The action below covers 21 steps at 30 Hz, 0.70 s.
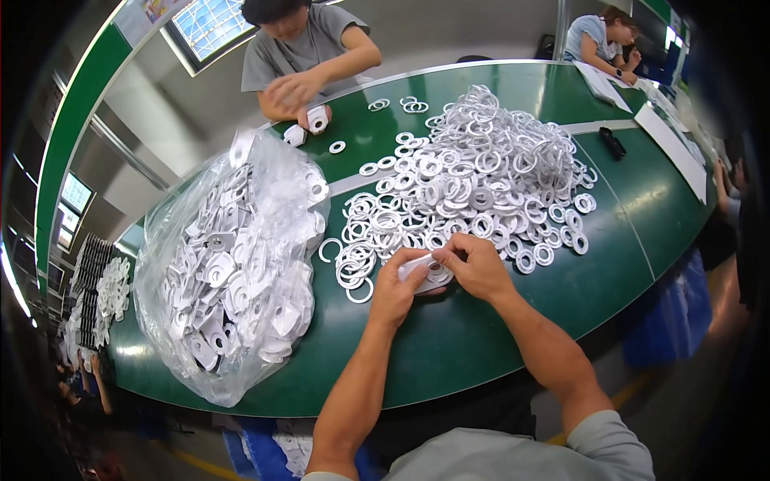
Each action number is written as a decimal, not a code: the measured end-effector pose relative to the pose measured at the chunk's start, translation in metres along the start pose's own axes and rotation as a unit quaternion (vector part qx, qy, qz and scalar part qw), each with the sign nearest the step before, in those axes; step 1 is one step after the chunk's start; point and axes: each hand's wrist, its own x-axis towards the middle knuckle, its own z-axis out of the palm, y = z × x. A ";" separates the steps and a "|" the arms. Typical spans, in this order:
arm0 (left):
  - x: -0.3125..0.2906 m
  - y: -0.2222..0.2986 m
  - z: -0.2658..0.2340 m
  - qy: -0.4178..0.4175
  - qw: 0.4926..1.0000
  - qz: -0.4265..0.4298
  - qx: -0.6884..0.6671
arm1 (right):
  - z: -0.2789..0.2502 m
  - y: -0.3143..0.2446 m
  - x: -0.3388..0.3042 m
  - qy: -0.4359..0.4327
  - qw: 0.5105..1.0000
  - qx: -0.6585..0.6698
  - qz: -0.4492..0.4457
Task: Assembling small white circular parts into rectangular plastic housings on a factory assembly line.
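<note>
Overhead, a window [210,24] lights the green table [449,337] among grey walls.

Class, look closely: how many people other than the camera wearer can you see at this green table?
2: one person in a grey shirt sits across the table, hands together near small white parts; another person sits at the far right end. Others may be hidden beyond the dark edges.

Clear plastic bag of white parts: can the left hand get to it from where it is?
Probably yes. The left hand is busy holding a white part with the right hand, but only bare green table lies between it and the clear plastic bag.
</note>
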 end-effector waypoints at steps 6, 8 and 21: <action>0.002 0.004 0.006 0.031 0.984 0.028 0.171 | -0.003 0.003 0.001 0.001 0.999 -0.030 -0.039; 0.001 0.002 0.004 0.036 0.980 0.052 0.187 | 0.004 0.001 -0.004 0.004 0.997 -0.045 -0.058; 0.006 0.000 -0.004 0.064 0.895 0.244 0.368 | -0.009 -0.005 0.001 -0.057 0.978 0.166 0.111</action>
